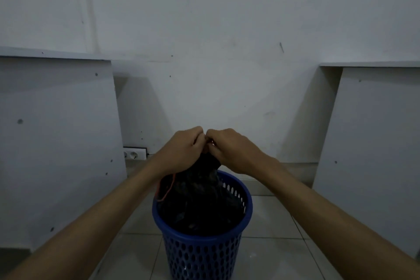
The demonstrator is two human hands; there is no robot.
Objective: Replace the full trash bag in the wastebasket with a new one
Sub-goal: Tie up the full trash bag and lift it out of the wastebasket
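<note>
I see both hands, left hand (181,150) and right hand (229,149), fingers pinching the black trash bag's (200,200) gathered neck (above the blue wastebasket (202,254)).

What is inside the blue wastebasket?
A black trash bag fills the blue wastebasket; the left hand and right hand grip its gathered top. The bag's contents are hidden.
</note>
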